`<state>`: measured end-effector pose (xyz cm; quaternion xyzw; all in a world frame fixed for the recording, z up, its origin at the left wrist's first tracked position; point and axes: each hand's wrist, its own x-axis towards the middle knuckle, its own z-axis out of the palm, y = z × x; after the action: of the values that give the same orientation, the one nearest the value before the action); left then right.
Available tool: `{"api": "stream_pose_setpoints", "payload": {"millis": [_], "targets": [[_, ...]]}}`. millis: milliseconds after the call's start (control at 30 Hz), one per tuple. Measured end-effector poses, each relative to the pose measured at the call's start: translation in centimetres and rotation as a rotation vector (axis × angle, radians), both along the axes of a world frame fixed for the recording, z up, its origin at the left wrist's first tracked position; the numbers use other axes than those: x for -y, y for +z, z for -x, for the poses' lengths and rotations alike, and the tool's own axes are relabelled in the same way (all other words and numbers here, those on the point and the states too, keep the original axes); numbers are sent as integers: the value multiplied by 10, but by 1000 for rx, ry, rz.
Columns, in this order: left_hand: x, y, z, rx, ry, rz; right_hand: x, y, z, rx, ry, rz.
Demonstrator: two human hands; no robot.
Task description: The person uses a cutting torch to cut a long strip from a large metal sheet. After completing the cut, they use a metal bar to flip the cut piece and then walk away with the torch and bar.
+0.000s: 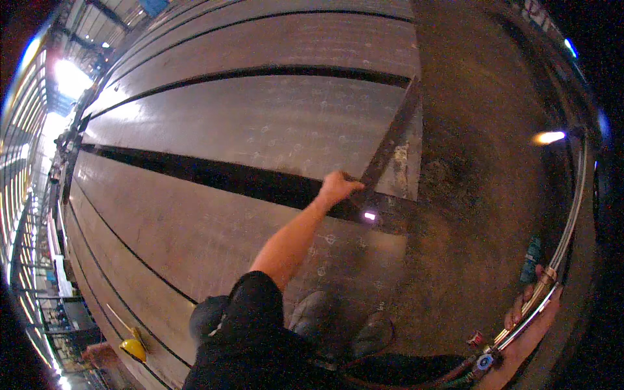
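Observation:
My left hand (340, 188) reaches forward over the steel plates, its fingers pinched on the near end of a dark flat metal bar (391, 135). The bar lies slantwise across a plate (273, 123) near its right end. In my right hand (534, 300), at the lower right, is a long cutting torch (576, 201) with thin metal tubes and a blue valve knob. Its tip points away from me and a bright flame (550, 137) burns there, apart from the plates. Just below my left hand, a small pinkish-white bright spot (370, 216) shows; I cannot tell what it is.
Dark gaps (214, 174) run between the long plates, which carry chalk-like marks. My shoes (309, 314) stand by the near plate. A teal object (530, 259) is near my right hand. A yellow rounded object (133, 349) lies at the lower left. Brown ground (481, 84) stretches right.

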<state>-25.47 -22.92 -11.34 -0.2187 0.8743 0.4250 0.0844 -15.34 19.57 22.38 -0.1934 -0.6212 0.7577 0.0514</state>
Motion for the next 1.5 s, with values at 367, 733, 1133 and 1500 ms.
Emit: {"api": "stream_pose_setpoints", "payload": {"millis": [367, 733, 1133, 1500], "targets": [[52, 227, 53, -58, -402, 702, 39, 27, 37, 203, 39, 7], [55, 484, 12, 287, -589, 771, 60, 95, 7, 61, 185, 61], [70, 592, -483, 757, 97, 474, -11, 164, 16, 119, 853, -449], [-106, 604, -886, 987, 940, 65, -72, 234, -100, -118, 1236, -1062]]}}
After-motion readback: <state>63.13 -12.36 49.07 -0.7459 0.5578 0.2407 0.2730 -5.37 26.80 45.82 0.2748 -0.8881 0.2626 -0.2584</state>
